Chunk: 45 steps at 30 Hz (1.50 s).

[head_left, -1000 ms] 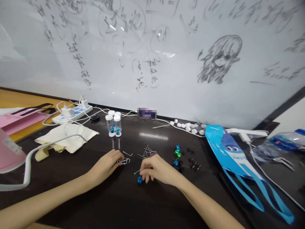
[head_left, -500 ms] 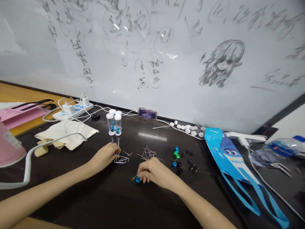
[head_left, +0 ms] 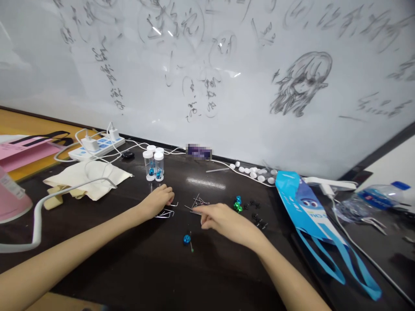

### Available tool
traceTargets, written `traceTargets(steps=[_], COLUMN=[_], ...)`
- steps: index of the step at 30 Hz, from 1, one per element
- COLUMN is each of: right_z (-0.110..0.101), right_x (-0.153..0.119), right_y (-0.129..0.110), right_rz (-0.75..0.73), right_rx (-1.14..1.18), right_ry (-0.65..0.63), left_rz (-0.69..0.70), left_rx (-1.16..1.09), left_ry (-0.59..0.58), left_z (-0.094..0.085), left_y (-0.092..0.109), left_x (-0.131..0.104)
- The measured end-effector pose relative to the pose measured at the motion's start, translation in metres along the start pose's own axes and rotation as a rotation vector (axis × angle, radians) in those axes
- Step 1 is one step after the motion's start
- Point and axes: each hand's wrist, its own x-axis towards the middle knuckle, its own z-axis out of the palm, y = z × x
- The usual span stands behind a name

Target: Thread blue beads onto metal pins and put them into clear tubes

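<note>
My left hand [head_left: 159,200] is closed, its fingertips bent down beside bent metal hex keys [head_left: 166,213]; whatever they may grip is hidden. With the index finger stretched out, my right hand [head_left: 218,219] touches or hovers at the edge of a pile of thin metal pins [head_left: 197,203]. Nothing shows between its fingers. In front of it on the dark table lie a round blue part [head_left: 187,239] and a thin pin with a green tip [head_left: 192,247]. Green parts [head_left: 237,207], a blue part [head_left: 238,199] and several black screws [head_left: 259,221] lie to the right.
Clear tubes with white caps [head_left: 158,166] stand behind my left hand. Further left are a cream cloth [head_left: 94,177], a power strip [head_left: 103,146] and cables. White caps [head_left: 253,170] lie by the whiteboard. A blue bag [head_left: 300,203] and a bottle [head_left: 385,194] are at the right.
My right hand has let go of the blue part and the green-tipped pin and moved up and right to the pin pile. My left hand has shifted slightly right and up.
</note>
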Motion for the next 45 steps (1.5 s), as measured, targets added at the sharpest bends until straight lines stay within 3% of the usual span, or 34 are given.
traceTargets(steps=[5, 8, 11, 13, 16, 20, 24, 28, 31, 35, 42, 45], right_z=[-0.023, -0.020, -0.010, -0.001, 0.007, -0.001, -0.024, -0.029, -0.012, 0.025, 0.076, 0.082], right_x=[-0.010, -0.009, -0.006, -0.004, -0.006, -0.016, -0.027, -0.039, -0.045, -0.044, -0.027, -0.020], right_y=[-0.003, -0.009, -0.017, -0.020, -0.022, -0.019, -0.012, 0.008, 0.028, 0.046, 0.063, 0.070], right_rz=[0.024, -0.011, -0.113, -0.202, -0.268, -0.291, -0.188, 0.054, 0.113, 0.091, 0.072, 0.121], right_rx=[-0.042, -0.026, -0.102, -0.259, -0.492, -0.518, -0.288, -0.007, 0.107, 0.118, 0.179, 0.203], right_ry=[0.224, 0.396, 0.540, 0.572, 0.573, 0.525, 0.580, 0.750, 0.784, 0.784, 0.693, 0.734], left_rz=[-0.005, -0.021, -0.007, 0.008, 0.010, -0.034, -0.075, -0.086, -0.034, 0.025, -0.051, -0.005], left_rx=[-0.032, -0.077, -0.151, -0.222, -0.536, -0.840, -1.084, -0.896, -0.782, -0.808, -0.795, -0.746], left_ry=[0.088, 0.172, 0.230, 0.265, 0.351, 0.333, 0.351, 0.320, 0.248, 0.139, 0.290, 0.248], left_z=[-0.005, -0.027, -0.054, -0.069, -0.083, -0.087, -0.075, -0.044, -0.016, 0.013, 0.027, 0.031], left_y=[0.001, 0.016, 0.046, 0.070, 0.100, 0.115, 0.107, 0.092, 0.086, 0.088, 0.088, 0.085], left_x=[0.000, -0.001, -0.002, -0.004, -0.008, -0.009, -0.009, -0.026, -0.047, -0.059, -0.015, 0.003])
